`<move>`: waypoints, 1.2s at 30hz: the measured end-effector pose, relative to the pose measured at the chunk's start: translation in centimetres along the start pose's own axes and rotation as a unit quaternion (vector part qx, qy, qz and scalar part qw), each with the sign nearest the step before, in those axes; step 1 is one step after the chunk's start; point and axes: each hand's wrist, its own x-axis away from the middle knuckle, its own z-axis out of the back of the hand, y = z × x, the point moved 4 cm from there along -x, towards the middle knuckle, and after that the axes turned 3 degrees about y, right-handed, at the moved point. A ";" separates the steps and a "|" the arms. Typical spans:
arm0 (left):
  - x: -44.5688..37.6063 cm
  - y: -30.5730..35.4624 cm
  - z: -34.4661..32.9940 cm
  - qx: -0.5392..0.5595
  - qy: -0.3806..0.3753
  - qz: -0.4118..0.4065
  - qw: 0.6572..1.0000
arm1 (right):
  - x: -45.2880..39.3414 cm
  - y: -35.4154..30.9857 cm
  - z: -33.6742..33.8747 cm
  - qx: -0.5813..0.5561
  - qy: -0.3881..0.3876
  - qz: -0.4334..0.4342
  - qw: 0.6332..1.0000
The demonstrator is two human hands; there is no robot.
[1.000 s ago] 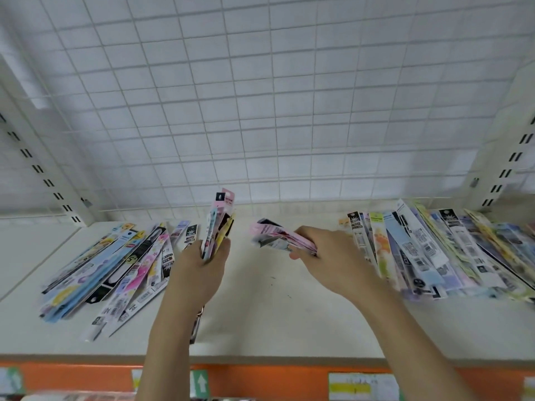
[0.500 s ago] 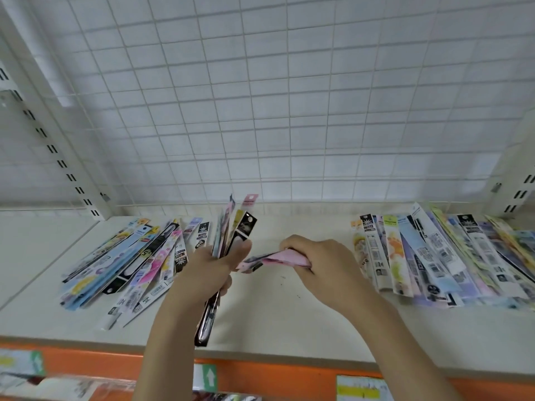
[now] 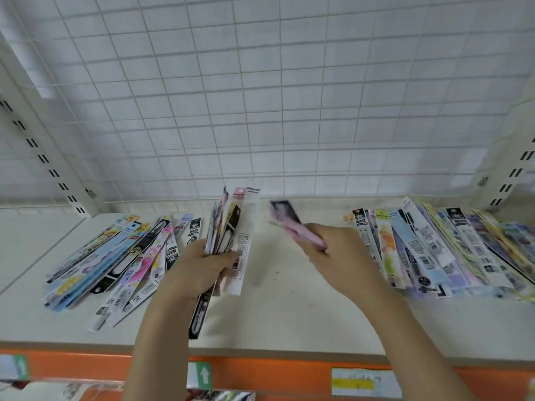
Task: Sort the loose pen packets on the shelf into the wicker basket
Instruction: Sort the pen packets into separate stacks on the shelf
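Observation:
My left hand [image 3: 198, 267] grips an upright bundle of several pen packets [image 3: 231, 227] above the middle of the white shelf [image 3: 289, 308]. To its right, my right hand [image 3: 341, 253] holds a pink and black pen packet [image 3: 292, 224], blurred and pointing up and left, apart from the bundle. A loose pile of pen packets [image 3: 115, 261] lies fanned out on the shelf at the left. Another spread of pen packets [image 3: 440, 250] lies at the right. No wicker basket is in view.
A white wire grid panel [image 3: 275, 96] backs the shelf, with slotted uprights [image 3: 43, 157] at the left and at the right [image 3: 512, 175]. The shelf's front edge is an orange strip [image 3: 275, 371] with price labels.
My right hand brought the pink packet up to the bundle in my left hand, then drew back to the right with it. The bundle gained a white packet on its right side.

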 end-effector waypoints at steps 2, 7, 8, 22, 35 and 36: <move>0.0 -0.1 0.3 -0.003 0.008 0.002 1.000 | -0.4 0.0 0.9 -0.017 0.002 -0.034 0.999; 0.6 0.0 0.5 0.004 0.019 0.004 1.000 | -0.5 -0.7 1.9 -0.139 -0.025 -0.105 0.984; 0.7 0.1 0.6 0.008 0.023 0.005 1.000 | -0.4 -0.8 1.9 -0.153 -0.028 -0.115 0.981; 2.1 -0.4 1.5 0.097 0.076 0.036 0.992 | -0.5 -0.9 1.7 -0.133 -0.055 -0.082 0.986; 2.5 -1.4 3.6 0.135 0.137 0.031 0.981 | -1.1 -2.7 0.7 -0.022 -0.030 -0.041 0.998; 2.4 -1.5 3.7 0.143 0.141 0.034 0.979 | -1.2 -2.6 0.6 -0.035 -0.032 -0.048 0.998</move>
